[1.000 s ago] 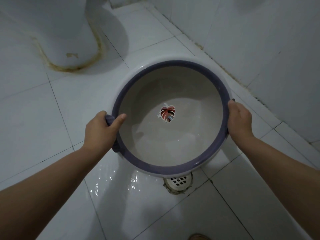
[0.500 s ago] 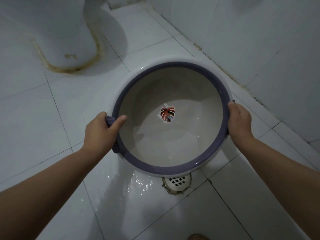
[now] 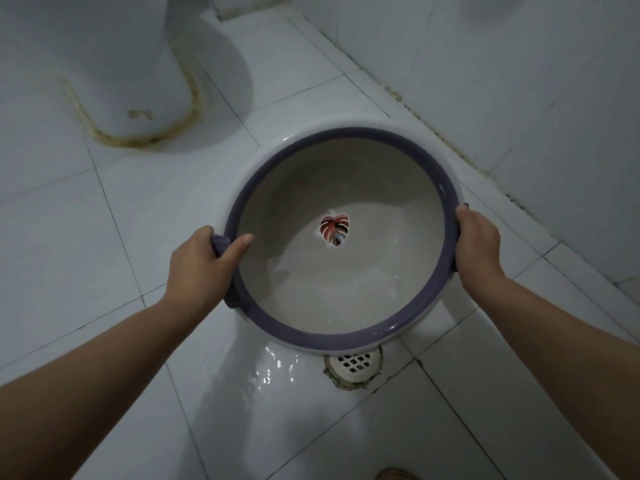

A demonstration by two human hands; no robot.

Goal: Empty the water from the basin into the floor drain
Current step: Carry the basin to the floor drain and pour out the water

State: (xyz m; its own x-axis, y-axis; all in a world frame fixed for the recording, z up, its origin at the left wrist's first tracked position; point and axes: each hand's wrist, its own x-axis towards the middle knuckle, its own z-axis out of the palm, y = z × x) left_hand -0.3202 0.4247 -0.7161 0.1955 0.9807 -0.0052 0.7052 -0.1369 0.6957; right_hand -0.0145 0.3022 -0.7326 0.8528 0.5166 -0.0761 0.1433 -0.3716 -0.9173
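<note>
- Floor [image 3: 104, 237]: wet sheen beside the drain [image 3: 353, 363].
- Basin [image 3: 341, 336], tipped toward the person, near rim over the drain so water lands there.
- Left hand [image 3: 201, 268], right hand [image 3: 478, 251]: fingers wrapped tight on opposite handles, steadying the pour.

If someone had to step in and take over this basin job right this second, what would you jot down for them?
Left hand: gripping the basin's purple rim at its left handle, thumb over the edge.
Right hand: gripping the rim on the opposite side.
The basin is held off the floor, its near edge partly hiding the floor drain.
Done: some water already lies on the tiles beside the drain.
Left: a shallow pool of water remains in the basin's near side. Tip it further towards the drain.
</note>
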